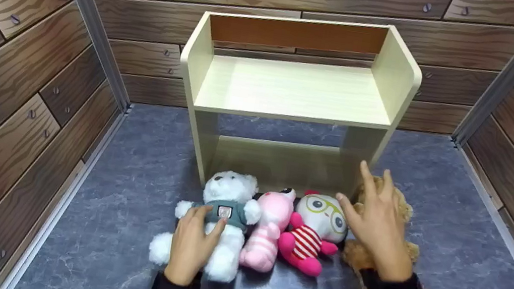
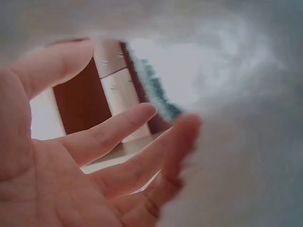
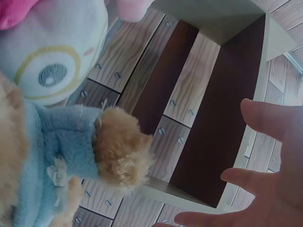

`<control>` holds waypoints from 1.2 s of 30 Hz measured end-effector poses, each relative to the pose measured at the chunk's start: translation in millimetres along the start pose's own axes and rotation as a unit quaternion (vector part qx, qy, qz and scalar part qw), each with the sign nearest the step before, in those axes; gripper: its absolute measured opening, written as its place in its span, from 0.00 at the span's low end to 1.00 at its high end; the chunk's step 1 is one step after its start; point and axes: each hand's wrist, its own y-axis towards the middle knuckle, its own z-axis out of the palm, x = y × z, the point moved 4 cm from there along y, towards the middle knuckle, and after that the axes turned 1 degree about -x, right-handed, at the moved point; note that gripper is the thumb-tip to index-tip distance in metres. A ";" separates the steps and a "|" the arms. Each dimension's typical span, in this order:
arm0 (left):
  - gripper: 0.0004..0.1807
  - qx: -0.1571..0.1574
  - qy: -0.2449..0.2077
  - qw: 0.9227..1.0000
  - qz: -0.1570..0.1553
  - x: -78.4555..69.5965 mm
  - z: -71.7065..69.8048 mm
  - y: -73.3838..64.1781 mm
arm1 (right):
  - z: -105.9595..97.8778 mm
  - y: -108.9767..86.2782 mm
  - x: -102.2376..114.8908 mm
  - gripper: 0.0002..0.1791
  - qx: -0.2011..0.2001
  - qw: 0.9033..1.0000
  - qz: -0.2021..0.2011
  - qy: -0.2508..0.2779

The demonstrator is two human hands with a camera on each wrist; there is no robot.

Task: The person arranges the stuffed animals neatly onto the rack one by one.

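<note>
A white teddy bear [image 1: 230,189] in a green top lies on its back, and my left hand [image 1: 191,244] is over its lower side. Seen from the left wrist, the fingers [image 2: 109,130] are spread beside blurred white fur, gripping nothing. My right hand [image 1: 380,224] reaches over a brown teddy bear [image 1: 403,207], hiding much of it; thumb and fingers are apart and hold nothing. The right wrist view shows its light-blue garment [image 3: 71,137]. Between the hands lie a pink plush toy [image 1: 273,208] and a white-headed plush doll [image 1: 308,241] with yellow glasses and a red-striped body.
Just behind the toys stands a light wooden two-tier shelf [image 1: 296,89], with bare boards and raised sides. The dark marble-look floor [image 1: 128,186] is bounded by wood-patterned walls [image 1: 30,95] left, right and behind.
</note>
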 end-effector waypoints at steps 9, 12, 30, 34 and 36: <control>0.16 -0.053 0.002 0.992 0.118 -58.3 -9.4 -16.4 | -9.3 35.6 3.2 0.48 -0.027 1.000 -0.008 0.005; 0.16 -0.044 -0.020 0.985 0.166 -81.4 -3.1 -27.9 | -11.0 44.5 2.0 0.50 -0.029 1.000 -0.002 0.006; 0.24 -0.118 0.221 0.960 0.126 -105.4 97.6 -45.5 | -14.5 80.5 -5.9 0.43 -0.118 0.993 -0.020 0.009; 0.20 -0.116 0.254 0.956 0.087 -104.6 108.5 -37.6 | -16.3 86.2 -7.9 0.38 -0.144 0.989 -0.033 0.014; 0.17 -0.121 0.259 0.955 0.078 -104.9 110.4 -35.2 | -17.7 88.7 -8.9 0.37 -0.151 0.988 -0.038 0.017</control>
